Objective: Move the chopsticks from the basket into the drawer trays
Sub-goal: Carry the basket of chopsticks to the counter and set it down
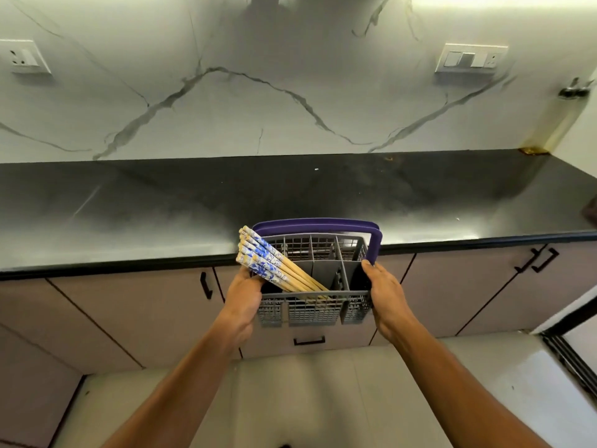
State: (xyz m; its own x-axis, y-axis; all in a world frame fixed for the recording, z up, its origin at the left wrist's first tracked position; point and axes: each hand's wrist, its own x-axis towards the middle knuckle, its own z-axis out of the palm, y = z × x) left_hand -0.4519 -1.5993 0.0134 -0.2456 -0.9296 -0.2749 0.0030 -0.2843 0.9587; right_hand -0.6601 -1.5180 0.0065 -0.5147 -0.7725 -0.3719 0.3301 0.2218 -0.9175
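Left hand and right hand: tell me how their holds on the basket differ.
The left hand holds the basket at the side where the chopsticks lean out; the right hand holds the opposite, chopstick-free side. The right thumb reaches up near the purple handle; the left hand stays below the chopstick tops. Both hold the basket in front of the counter.

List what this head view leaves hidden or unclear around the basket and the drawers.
- Chopsticks: lower tips hidden inside the basket; exact count unclear where they overlap.
- Drawer trays: not seen; every cabinet front is closed.
- Left hand and right hand: fingers hidden behind the basket's sides.
- Dark object at right frame edge: cut off.
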